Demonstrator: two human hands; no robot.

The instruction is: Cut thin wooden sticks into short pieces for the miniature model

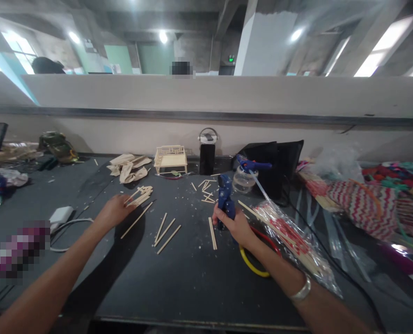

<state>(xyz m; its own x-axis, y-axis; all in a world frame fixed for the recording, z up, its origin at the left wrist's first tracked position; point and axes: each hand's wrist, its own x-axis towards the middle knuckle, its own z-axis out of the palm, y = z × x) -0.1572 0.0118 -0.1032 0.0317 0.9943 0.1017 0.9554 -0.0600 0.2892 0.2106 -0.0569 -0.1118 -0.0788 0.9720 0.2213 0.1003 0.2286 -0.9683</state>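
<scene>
My left hand (118, 211) is closed around a small cluster of thin wooden sticks (144, 195), held just above the dark table; how they are joined cannot be made out. Wrapped round a dark blue hand tool (225, 195) is my right hand (236, 225), and the tool stands upright in its grip. A single long stick (137, 220) lies beside my left hand. Between my hands are several loose sticks (166, 234), with a pair of sticks (212, 233) close to the tool. Short cut pieces (206, 188) are scattered farther back.
At the back stand a miniature wooden bed-like frame (171, 160), a black lamp-like device (207, 155) and a clear jar (244, 180) topped by a blue glue gun (251, 164). Crumpled cloth (128, 167) lies left. Bagged sticks (290, 236) and a red-yellow loop (253, 266) are near my right arm.
</scene>
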